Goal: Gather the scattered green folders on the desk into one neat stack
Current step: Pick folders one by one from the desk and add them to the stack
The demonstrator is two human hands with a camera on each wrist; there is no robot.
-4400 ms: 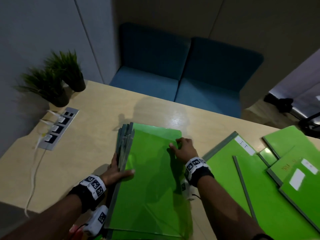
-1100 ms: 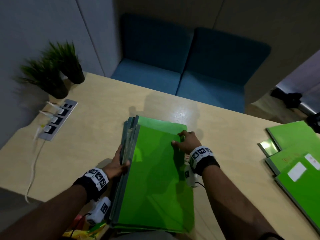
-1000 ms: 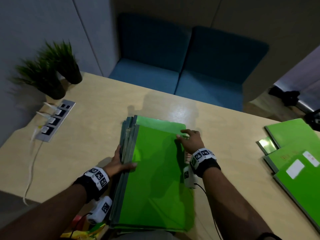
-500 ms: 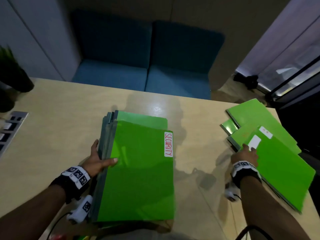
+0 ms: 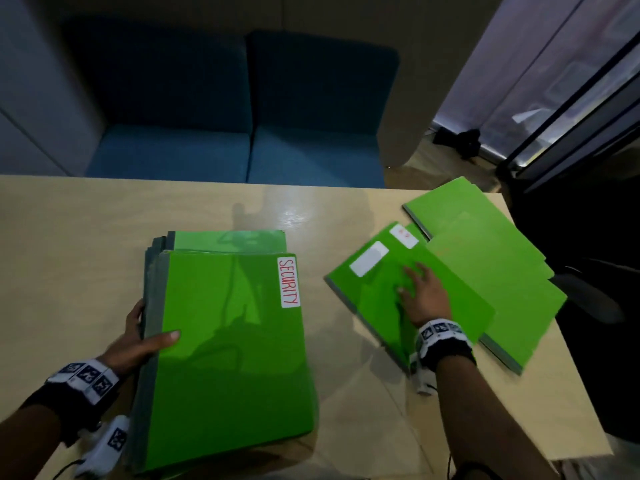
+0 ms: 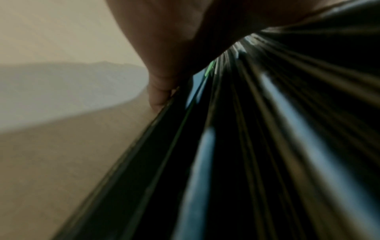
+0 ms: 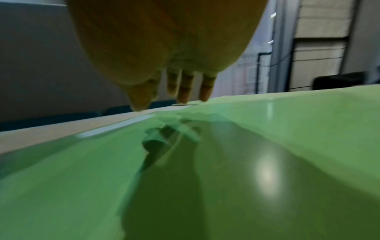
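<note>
A tall stack of green folders (image 5: pixel 228 341) lies on the desk (image 5: pixel 69 237), and its top folder carries a white SECURITY label (image 5: pixel 288 286). My left hand (image 5: pixel 149 327) holds the stack's grey spine side, thumb on top and fingers along the edge; the left wrist view shows the spines (image 6: pixel 246 146) close up. My right hand (image 5: pixel 420 292) presses flat, fingers straight, on a loose green folder (image 5: pixel 374 292) with a white label, which lies askew to the right of the stack. The right wrist view shows the fingertips (image 7: pixel 183 97) on its glossy cover (image 7: pixel 226 178). More loose folders (image 5: pixel 491 268) overlap behind it.
The loose folders reach close to the desk's right edge (image 5: pixel 568 393), beyond which the floor is dark. A blue sofa (image 5: pixel 242 150) stands past the far edge. Bare desk lies between the stack and the loose folders and left of the stack.
My right hand left the stack, reached to the loose pile at the right and has slid the labelled folder leftwards toward the stack. The left hand stays on the stack's spine side.
</note>
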